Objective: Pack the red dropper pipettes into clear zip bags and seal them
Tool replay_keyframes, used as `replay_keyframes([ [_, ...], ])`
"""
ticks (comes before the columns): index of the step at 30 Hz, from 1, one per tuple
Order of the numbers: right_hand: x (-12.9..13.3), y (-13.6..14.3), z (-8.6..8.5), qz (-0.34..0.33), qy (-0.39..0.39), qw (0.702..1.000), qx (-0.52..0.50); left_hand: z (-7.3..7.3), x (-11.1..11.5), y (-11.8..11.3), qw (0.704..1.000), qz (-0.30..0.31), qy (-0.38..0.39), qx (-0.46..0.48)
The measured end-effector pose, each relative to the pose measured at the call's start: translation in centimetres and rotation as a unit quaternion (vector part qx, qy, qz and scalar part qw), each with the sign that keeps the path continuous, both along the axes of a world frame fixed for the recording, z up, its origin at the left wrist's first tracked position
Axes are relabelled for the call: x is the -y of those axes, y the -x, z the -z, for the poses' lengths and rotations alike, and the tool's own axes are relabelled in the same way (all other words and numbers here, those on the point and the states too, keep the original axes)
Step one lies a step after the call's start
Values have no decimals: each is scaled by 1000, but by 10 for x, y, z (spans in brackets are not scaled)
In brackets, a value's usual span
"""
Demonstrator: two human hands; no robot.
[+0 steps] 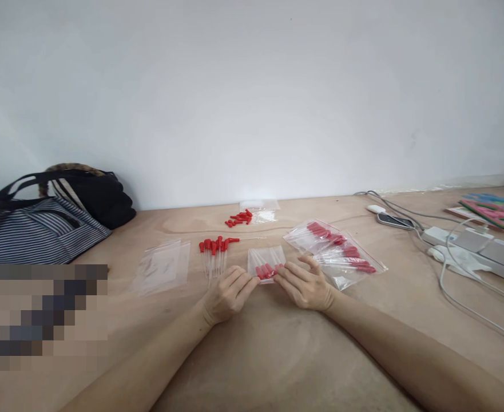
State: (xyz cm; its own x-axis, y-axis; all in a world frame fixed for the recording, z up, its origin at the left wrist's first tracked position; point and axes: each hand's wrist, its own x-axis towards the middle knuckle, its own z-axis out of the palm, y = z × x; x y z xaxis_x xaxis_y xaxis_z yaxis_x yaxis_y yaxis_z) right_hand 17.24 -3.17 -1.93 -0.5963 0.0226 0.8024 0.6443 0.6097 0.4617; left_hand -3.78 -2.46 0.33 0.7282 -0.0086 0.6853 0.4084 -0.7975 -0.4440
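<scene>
Fingers (246, 280) of L hand (228, 294) are bunched together, tips pinched on the near L corner of the small clear bag (267, 255); R hand (306, 286) has its fingertips clamped on the same bag's near R corner, index & thumb close tog. The bag lies flat btwn the two sets of fingertips, mostly just beyond them, w/ several red-ended tubes inside, their red ends (265, 271) nearest the fingers & the clear stems pointing away. Exact no. can't be told, as R fingers cover some. Just beyond & L of L fingers: loose red-topped droppers (213, 248) side by side, red tops away from the hand, plus 1 lying crosswise w/ its thin stem pointing R. Further L of these, flat clear bags (164, 265), overlapping. Well beyond the fingertips, nr the wall (252, 114), a small heap of red bulbs (239, 217) beside clear tubes (264, 215). Just beyond & R of R fingers, filled clear bags (341, 252) overlap, red ends & stems showing thru. Well R of R fingers: phone (395, 221), power strip (475, 243), crumpled tissue (460, 260) & cables (449, 292). Far L of L fingers, striped bag (41, 229) sits on the wooden tabletop (252, 360).
</scene>
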Motion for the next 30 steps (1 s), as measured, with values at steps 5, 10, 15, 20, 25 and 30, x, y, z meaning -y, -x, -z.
replay_keyframes([
  [5, -3, -12, -3, 26, -20, 999, 8, 4, -1, 3, 999, -9, 27, 22],
  [10, -6, -17, -4, 49, 10, 999, -14, 6, -1, 5, 997, -4, 61, 49],
  [15, -13, -21, -2, 4, 163, 983, -84, 5, 2, 2, 987, -3, 109, 117],
  [20, -17, -18, 0, -75, 345, 930, -103, 7, 12, -7, 973, 10, 160, 164],
  [25, -14, -10, -2, -137, 460, 855, -198, 8, 8, -5, 946, -17, 246, 211],
  [30, -4, 14, -7, -201, 625, 664, -358, 11, 7, -14, 789, 34, 550, 271],
])
